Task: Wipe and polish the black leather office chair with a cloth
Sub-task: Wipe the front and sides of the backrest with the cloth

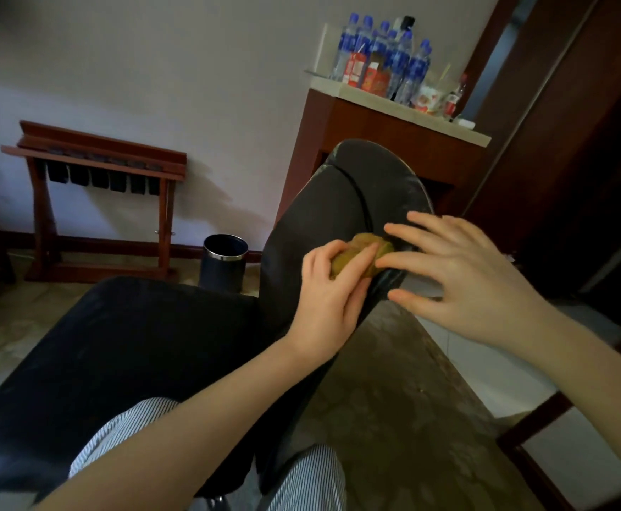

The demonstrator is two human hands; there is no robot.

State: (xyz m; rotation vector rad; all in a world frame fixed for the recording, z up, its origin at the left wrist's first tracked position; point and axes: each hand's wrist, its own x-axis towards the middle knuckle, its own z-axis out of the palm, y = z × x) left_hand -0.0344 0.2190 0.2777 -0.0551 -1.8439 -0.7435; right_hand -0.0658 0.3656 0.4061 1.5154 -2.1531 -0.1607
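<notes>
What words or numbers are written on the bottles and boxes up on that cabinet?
Nothing in this picture can be read.
water bottles: blue labels, too blurred to read.
red cartons: print too blurred to read.
small red-labelled bottle: too small to read.

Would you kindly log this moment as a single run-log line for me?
phase: wipe | left hand: grips cloth against black leather chair | right hand: open, fingers spread by cloth
</notes>
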